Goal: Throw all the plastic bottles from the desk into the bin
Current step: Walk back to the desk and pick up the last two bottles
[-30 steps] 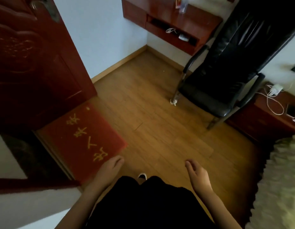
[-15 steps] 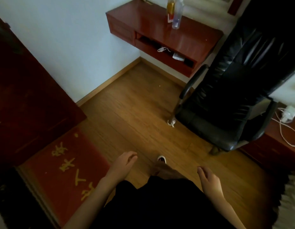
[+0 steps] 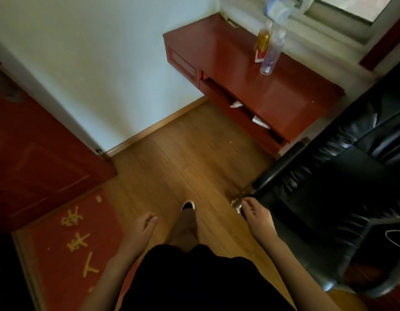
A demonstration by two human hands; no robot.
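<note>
Two plastic bottles stand upright, close together, on the red-brown desk at the far right: a clear bottle in front and a bottle with amber liquid and a red label just behind it. My left hand and my right hand hang low in front of me, fingers loosely apart, holding nothing, far from the desk. No bin is in view.
A black leather armchair stands at the right, beside the desk. A red door and a red mat with yellow characters are at the left. Wooden floor stretches from my foot to the desk.
I have walked closer to the desk and the view has tilted up. The bottles and desk top now show more fully. Both hands stay empty and have swung slightly.
</note>
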